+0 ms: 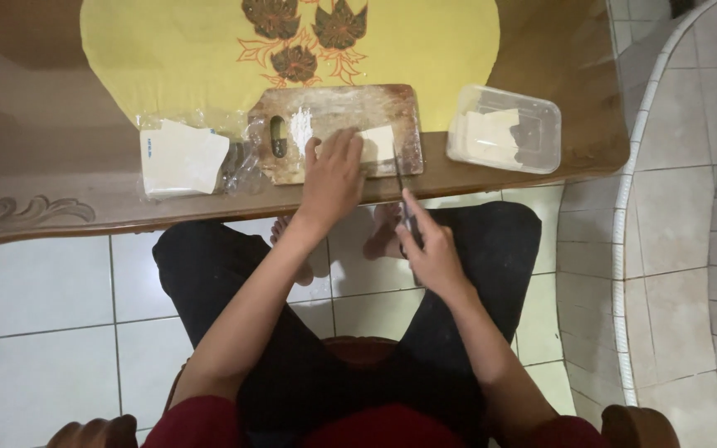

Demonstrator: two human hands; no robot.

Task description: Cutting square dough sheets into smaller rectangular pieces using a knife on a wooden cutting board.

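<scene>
A wooden cutting board (325, 104) lies at the near edge of the table, dusted with white flour. On it rests a pale square sheet of dough (379, 141). My left hand (332, 176) presses flat on the board, fingers touching the sheet's left side. My right hand (425, 245) grips a knife (400, 187) by the handle, its blade reaching up along the sheet's right edge.
A clear plastic bag holding a stack of pale sheets (180, 158) lies left of the board. A clear plastic container (541, 124) with cut pieces stands to the right. A yellow patterned cloth (168, 50) covers the wooden table (43, 191). White tiled floor below.
</scene>
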